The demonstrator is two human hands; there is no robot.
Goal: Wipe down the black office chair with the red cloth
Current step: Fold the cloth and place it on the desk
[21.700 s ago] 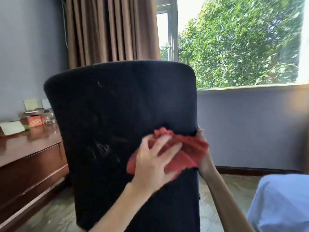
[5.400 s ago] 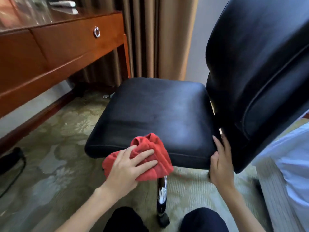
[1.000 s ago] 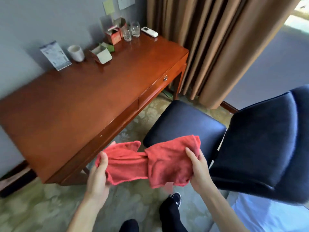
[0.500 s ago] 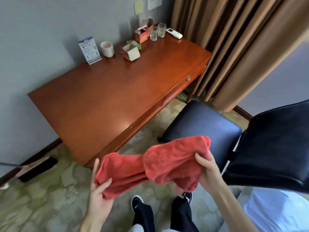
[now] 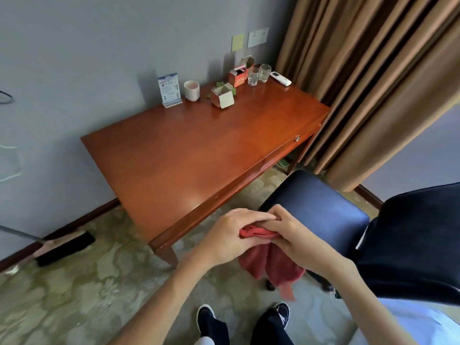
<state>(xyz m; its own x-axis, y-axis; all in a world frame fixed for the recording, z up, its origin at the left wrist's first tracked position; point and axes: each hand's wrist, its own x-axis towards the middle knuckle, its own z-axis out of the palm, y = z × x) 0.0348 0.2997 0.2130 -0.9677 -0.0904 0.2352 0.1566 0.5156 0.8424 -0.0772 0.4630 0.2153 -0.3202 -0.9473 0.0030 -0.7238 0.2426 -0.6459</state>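
Red cloth (image 5: 270, 266) folding mid-frame: I'm pinching it with left hand (image 5: 230, 239) and right hand (image 5: 290, 235), matching edges, probably.

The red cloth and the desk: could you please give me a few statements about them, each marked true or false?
1. Both hands, left hand and right hand, hold the red cloth. True.
2. The cloth lies on the chair seat. False: it hangs from the hands, above the floor.
3. Two glasses stand on the desk. True.
4. The white cup lies tipped over. False: it stands upright.
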